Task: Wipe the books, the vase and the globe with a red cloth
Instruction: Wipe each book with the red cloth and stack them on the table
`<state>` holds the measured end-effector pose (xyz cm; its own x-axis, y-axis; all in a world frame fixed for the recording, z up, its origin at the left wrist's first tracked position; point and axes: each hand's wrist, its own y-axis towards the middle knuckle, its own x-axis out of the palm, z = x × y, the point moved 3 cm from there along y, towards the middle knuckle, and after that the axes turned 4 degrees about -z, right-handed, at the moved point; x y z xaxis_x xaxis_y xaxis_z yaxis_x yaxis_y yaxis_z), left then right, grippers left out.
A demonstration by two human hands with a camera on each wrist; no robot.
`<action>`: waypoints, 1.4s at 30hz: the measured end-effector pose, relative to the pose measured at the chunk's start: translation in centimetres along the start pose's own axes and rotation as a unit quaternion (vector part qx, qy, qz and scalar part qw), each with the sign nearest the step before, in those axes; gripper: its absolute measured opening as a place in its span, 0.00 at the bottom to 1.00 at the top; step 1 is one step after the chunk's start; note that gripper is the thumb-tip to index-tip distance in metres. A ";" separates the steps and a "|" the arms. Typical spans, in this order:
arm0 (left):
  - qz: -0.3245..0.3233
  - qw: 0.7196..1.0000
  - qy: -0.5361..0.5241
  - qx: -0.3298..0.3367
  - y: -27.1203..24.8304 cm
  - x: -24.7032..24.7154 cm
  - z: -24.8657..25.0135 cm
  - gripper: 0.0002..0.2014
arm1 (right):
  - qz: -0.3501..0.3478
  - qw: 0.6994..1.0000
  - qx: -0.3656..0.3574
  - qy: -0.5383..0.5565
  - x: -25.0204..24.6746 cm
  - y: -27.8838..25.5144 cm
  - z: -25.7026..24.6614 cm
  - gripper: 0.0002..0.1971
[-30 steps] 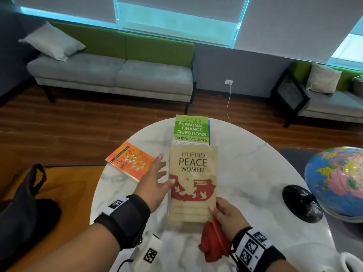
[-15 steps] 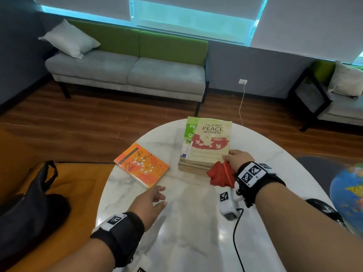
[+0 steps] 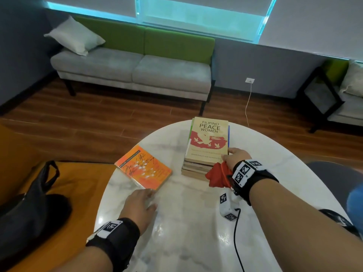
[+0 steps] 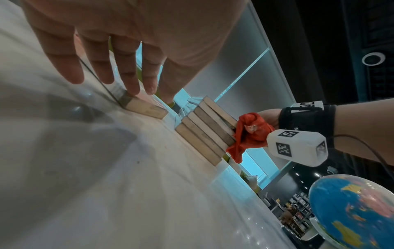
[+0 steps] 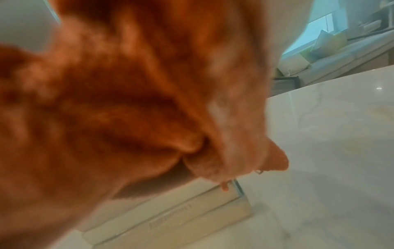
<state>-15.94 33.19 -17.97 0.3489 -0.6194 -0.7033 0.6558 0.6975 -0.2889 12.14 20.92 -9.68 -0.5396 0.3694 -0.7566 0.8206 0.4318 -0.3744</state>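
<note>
Now, left of the book stack point(image 3: 206, 152), one orange book point(image 3: 144, 169) lies alone on the marble table point(image 3: 186, 222); the left hand point(image 3: 140, 208) reaches it with straight fingers, their tips touching its near corner. At the stack's right corner, the right hand point(image 3: 234, 157) grips one red cloth point(image 3: 218, 175). Right of the stack stands one globe point(image 4: 353, 208).

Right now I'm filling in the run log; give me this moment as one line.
right hand: holds red cloth, on book stack | left hand: open, at orange book | globe: untouched
</note>
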 end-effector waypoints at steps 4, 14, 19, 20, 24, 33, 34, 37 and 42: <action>0.002 1.000 -0.002 -0.001 0.0 0.0 0.0 0.19 | -0.004 0.999 -0.007 -0.039 -0.3 -0.5 -0.2 0.17; 0.029 0.999 -0.031 -0.021 0.7 -1.1 -0.9 0.22 | 0.006 0.989 -0.145 0.012 3.2 -7.5 -2.3 0.13; 0.020 0.995 -0.077 -0.059 1.0 -1.3 -1.5 0.31 | -0.141 0.968 -0.148 -0.144 8.7 -7.3 -3.7 0.27; 0.017 0.994 -0.090 -0.066 1.1 -1.3 -1.6 0.32 | -0.159 0.961 -0.151 -0.167 9.5 -7.0 -4.1 0.30; -0.003 0.985 -0.133 -0.105 1.2 -1.5 -2.1 0.34 | -0.210 0.933 -0.167 -0.240 11.9 -5.8 -5.8 0.36; -0.057 0.973 -0.198 -0.101 1.1 -2.2 -1.3 0.27 | -0.241 0.920 -0.164 -0.263 13.7 -5.8 -6.2 0.40; -0.060 0.973 -0.199 -0.095 0.9 -2.2 -1.1 0.24 | -0.246 0.924 -0.157 -0.248 13.7 -5.9 -6.0 0.40; -0.074 0.970 -0.208 -0.098 0.3 -2.3 -1.1 0.21 | -0.249 0.935 -0.151 -0.203 13.4 -6.8 -5.1 0.38; -0.125 0.943 -0.279 -0.128 -1.4 -1.8 -1.7 0.29 | -0.210 0.957 -0.134 -0.147 12.5 -8.9 -1.8 0.29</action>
<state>-18.64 33.93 -17.41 0.5498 -0.8195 -0.1619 0.6054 0.5244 -0.5987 -2.23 23.17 -14.87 -0.7031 -0.1127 -0.7021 0.4442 0.7014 -0.5574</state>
